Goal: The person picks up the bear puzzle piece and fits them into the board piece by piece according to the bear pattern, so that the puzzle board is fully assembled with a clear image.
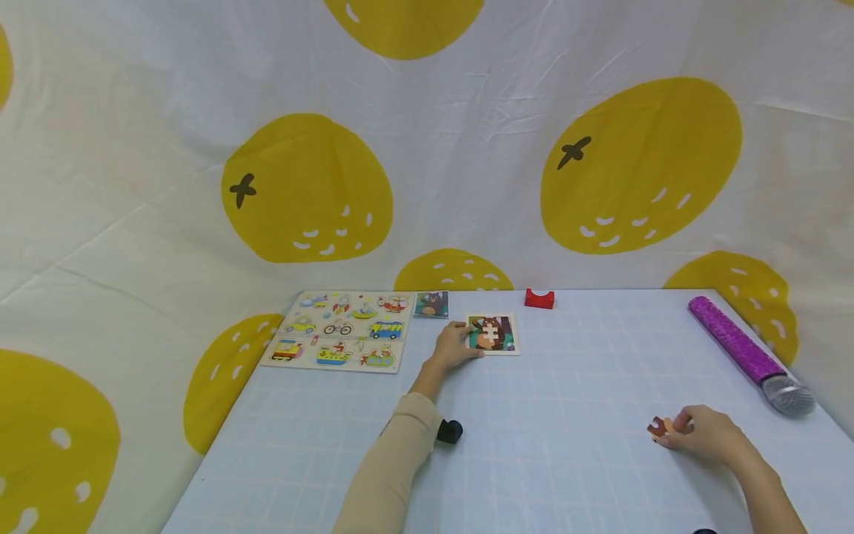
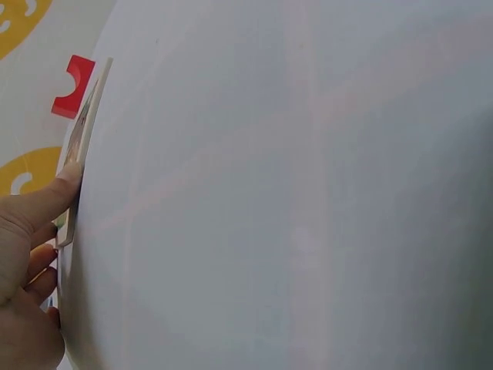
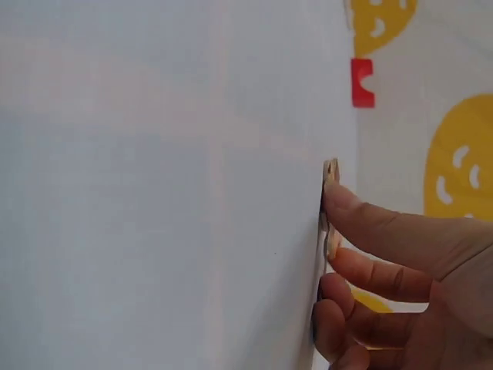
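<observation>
A small square jigsaw puzzle [image 1: 514, 348] with a pale wooden border lies on the table, showing a brown animal and a white piece-shaped gap in its middle. My left hand [image 1: 452, 345] grips its left side, the thumb along the near edge; in the left wrist view the puzzle [image 2: 92, 116] appears edge-on beside the thumb. On the right, my right hand [image 1: 710, 436] pinches a brown and orange jigsaw piece [image 1: 657, 427] between thumb and fingers, low over the table. Seen edge-on in the right wrist view, the piece [image 3: 331, 171] looks layered; whether there are several cannot be told.
A picture card [image 1: 432, 305] and a vehicle peg-puzzle board [image 1: 347, 363] lie left of the jigsaw. Behind it stands a red notched block [image 1: 539, 300]. A black block [image 1: 450, 432] sits beside the left sleeve. A purple glitter microphone [image 1: 737, 343] lies along the right edge.
</observation>
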{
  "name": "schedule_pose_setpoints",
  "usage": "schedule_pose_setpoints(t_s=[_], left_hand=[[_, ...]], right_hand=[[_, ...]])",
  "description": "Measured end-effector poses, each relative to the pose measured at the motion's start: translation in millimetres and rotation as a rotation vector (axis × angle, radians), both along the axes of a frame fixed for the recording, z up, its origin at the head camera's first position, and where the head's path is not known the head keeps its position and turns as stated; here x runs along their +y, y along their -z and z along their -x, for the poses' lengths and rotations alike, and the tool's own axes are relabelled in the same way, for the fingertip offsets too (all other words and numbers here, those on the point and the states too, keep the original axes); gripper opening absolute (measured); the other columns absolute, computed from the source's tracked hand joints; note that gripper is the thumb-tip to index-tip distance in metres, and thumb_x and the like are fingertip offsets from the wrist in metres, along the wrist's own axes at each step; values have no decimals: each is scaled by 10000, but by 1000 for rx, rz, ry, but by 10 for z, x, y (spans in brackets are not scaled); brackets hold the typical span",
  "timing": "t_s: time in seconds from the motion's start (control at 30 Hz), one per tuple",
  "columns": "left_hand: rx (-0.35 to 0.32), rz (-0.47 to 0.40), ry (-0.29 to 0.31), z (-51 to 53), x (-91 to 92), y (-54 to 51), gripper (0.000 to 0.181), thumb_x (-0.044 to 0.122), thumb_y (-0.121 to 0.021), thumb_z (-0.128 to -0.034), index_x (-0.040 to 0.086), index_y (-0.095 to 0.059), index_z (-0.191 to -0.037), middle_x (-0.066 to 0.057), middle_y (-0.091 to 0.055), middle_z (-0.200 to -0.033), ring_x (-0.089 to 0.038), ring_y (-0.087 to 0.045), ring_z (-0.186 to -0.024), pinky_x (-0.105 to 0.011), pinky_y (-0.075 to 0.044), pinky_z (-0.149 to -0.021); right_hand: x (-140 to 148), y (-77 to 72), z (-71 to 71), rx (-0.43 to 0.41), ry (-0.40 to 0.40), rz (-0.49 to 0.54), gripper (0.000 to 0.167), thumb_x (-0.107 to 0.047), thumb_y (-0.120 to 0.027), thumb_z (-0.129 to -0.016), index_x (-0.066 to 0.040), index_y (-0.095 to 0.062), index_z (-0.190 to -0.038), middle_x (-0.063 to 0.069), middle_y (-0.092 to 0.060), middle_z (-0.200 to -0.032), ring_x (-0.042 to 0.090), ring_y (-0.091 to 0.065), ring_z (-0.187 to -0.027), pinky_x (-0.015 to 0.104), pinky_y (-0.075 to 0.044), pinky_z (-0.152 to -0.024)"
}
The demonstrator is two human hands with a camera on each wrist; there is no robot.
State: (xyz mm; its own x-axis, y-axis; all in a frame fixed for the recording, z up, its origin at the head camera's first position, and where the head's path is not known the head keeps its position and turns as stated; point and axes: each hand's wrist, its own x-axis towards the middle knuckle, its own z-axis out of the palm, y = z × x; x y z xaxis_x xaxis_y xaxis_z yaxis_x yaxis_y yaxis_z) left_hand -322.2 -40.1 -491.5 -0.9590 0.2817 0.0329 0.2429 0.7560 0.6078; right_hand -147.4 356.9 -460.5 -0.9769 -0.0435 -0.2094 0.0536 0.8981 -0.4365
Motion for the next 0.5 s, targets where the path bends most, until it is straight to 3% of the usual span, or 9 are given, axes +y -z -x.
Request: schedule_pose_setpoints(t_s=[0.13,0.27,0.37,0.5], left_hand=[[-11,-13,-8,6,-5,2,649,270,-785,-772,3,-539,-1310,-164,-470,-1364,-329,-439,-1255,-420,-360,-1060],[-17,-24,-14,4,-7,5,654,271,-786,-771,6,-536,-1314,-164,-465,-1368,-330,-435,-1258,-426,-358,-1061],[-19,-28,-14,0,-3,10,650,274,-783,-774,10,-537,-1315,-162,-463,-1370,-329,-435,-1258,-427,-358,-1061],[-15,-41,-8,0,5,11,647,265,-785,-772,1,-540,-1309,-167,-465,-1367,-335,-434,-1257,-433,-360,-1058]], right_hand=[[-35,-6,41,90,-12,71,285,-232,-767,-759,-38,-562,-792,16,-583,-741,146,-505,-683,305,-408,-583],[-130,-37,128,194,-68,235,176,-89,-717,-809,-32,-551,-794,39,-628,-774,58,-542,-669,256,-461,-570],[-238,-82,236,221,-116,358,138,-55,-693,-826,-18,-560,-821,66,-642,-801,34,-561,-676,224,-512,-573],[-385,-158,427,220,-134,451,149,-123,-683,-856,-9,-587,-846,140,-673,-949,26,-579,-794,208,-538,-658]])
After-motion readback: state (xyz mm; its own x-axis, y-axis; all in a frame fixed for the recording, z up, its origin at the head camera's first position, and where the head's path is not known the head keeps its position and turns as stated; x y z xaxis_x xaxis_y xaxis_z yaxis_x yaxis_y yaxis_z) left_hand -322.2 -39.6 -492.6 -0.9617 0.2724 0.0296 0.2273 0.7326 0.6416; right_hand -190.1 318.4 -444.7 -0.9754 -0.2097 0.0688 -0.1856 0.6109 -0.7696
